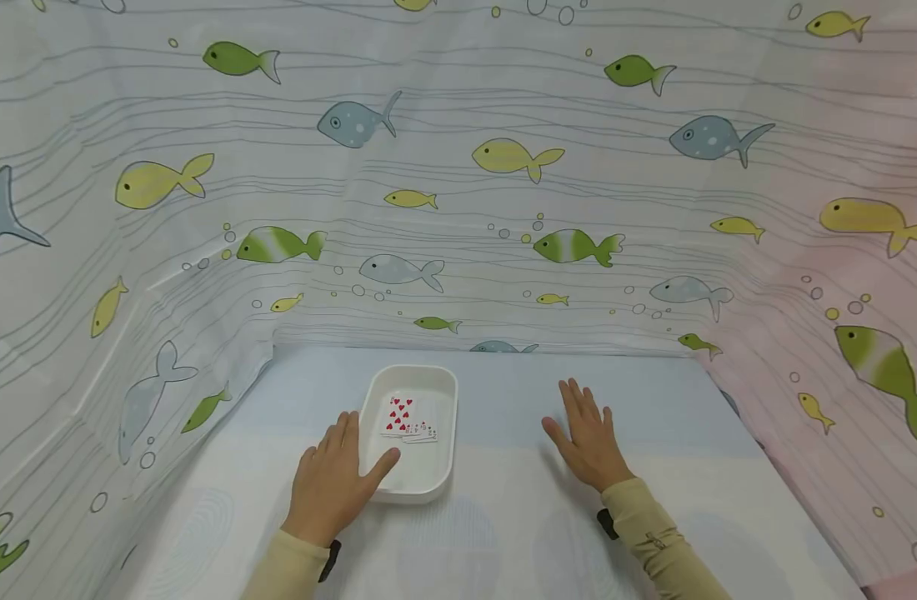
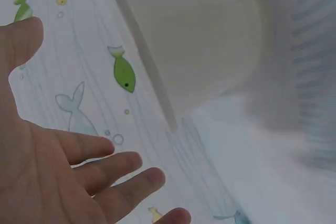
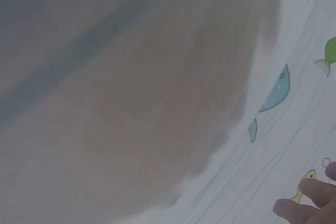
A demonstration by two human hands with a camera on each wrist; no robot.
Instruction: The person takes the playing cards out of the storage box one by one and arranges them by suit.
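Playing cards (image 1: 400, 415) lie in a white tray (image 1: 417, 475) beside the wide left grip (image 1: 329, 483), the wide right grip (image 1: 589, 440) farther off.

Red hearts (image 1: 404, 414) on playing card (image 1: 398, 416), tiny corner marks (image 1: 423, 427) on neighbouring cards (image 1: 423, 437), illegible

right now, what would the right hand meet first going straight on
The right hand would likely meet the fish-print sheet beyond the table; the way there looks free, though depth is unclear.
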